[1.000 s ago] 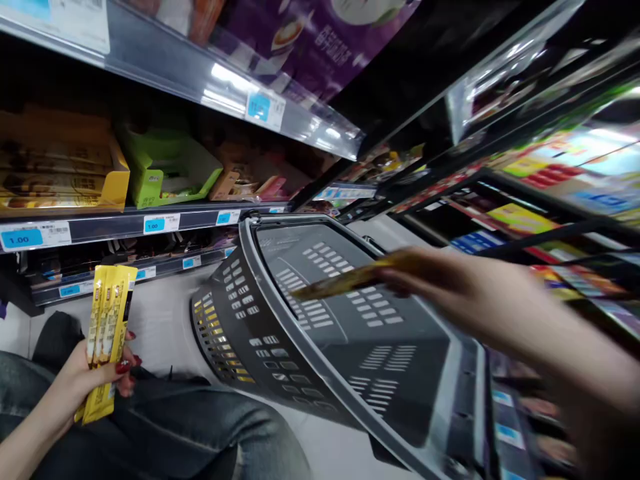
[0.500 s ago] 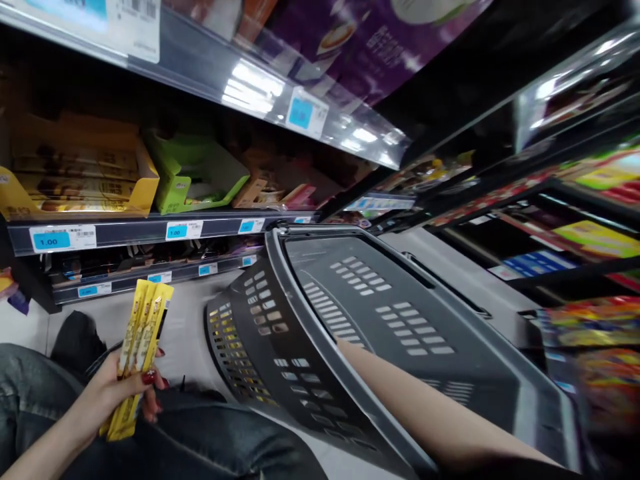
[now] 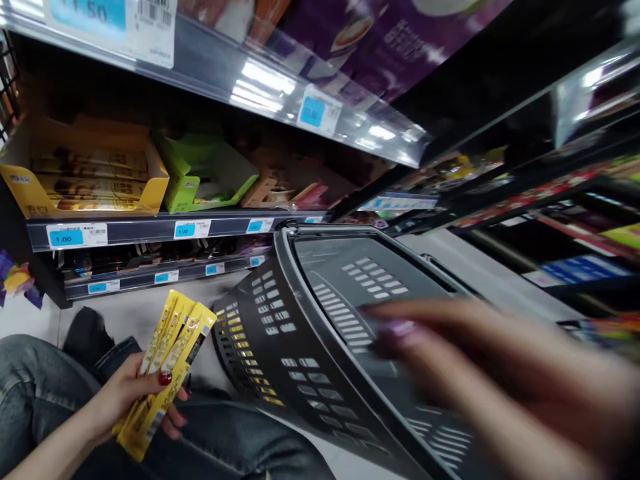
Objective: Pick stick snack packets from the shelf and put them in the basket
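Observation:
My left hand (image 3: pixel 143 393) is closed around several slim yellow snack sticks (image 3: pixel 173 353), fanned out above my lap. Their printed wrappers point up and to the right. Over the grey shopping basket (image 3: pixel 310 320), my right hand (image 3: pixel 480 373) is blurred by motion. Its thumb and index finger show a gap, and no item can be seen between them. The basket stands tilted in the view, just right of my knees, with its opening facing me. Yellow wrappers show through the slots low in its side.
On the shelf ahead are a yellow display box (image 3: pixel 160 183) of stick packs, a green box (image 3: pixel 183 193) and a brown box (image 3: pixel 265 190). Price tags (image 3: pixel 77 235) line the shelf edge. An upper shelf lip (image 3: pixel 280 100) juts out overhead. More stocked shelves (image 3: pixel 575 267) run along the right.
My right hand has come up out of the basket, where only the forearm showed before. The yellow sticks in my left hand have shifted right and spread apart. The view has turned slightly left.

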Available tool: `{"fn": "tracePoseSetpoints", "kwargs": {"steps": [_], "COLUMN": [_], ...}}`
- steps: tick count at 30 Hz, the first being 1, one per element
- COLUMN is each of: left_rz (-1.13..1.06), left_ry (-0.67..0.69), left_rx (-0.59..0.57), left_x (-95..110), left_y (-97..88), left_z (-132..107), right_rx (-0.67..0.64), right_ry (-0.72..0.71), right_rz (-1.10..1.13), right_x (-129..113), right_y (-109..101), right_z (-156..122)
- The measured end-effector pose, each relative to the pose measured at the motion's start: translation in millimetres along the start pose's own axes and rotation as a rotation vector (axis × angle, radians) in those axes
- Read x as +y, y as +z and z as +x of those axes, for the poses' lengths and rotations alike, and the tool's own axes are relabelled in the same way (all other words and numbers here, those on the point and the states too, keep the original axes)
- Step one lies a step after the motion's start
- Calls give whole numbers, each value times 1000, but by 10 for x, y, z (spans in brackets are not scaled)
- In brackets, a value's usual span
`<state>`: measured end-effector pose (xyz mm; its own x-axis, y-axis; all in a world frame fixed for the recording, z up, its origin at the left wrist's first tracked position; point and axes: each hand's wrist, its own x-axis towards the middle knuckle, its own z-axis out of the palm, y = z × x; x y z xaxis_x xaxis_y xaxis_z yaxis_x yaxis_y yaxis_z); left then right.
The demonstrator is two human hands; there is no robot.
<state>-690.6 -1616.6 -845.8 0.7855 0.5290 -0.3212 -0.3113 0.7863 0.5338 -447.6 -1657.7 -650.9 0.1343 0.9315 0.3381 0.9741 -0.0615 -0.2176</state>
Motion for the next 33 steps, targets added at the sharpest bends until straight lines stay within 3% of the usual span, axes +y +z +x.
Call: {"fn": "tracePoseSetpoints", "kwargs": {"steps": [1,2,4,7,10,13,16,18,21,27,33], "left_rz": [3,6,15,53,121,139,104,104,140,152,19], "left_ry": [-16,-30,-53,-86,-73,2,136,253,351,385,444], "left_rx": [-19,-32,-38,-39,-23,67,300,453,583,657,589], "left_x": [-8,-17,-30,-10,80,217,331,370,381,392,433], "left_y": [-6,-14,-33,-48,-42,-29,-33,-49,-88,-132,-47], "left_z": [-12,-25,-45,-61,-74,-92,-107,-109,-98,-62,-133], "right_rx": [-107,-233,-366,-538,-571,-368,-215,-253,-403,-544,-379], "right_ry": [-21,22,172,334,406,465,552,606,622,580,448], "right_rz": [116,209,407,872,1201,1293,1380,1446,1497,1432,1376], "right_x": [-129,-235,-355,-334,-218,-94,-5,11,-19,-61,-37], "right_y": [102,250,622,1121,1364,1405,1381,1363,1341,1337,1316], "right_z": [-124,-210,-276,-229,-209,-278,-375,-425,-461,-474,-496]}}
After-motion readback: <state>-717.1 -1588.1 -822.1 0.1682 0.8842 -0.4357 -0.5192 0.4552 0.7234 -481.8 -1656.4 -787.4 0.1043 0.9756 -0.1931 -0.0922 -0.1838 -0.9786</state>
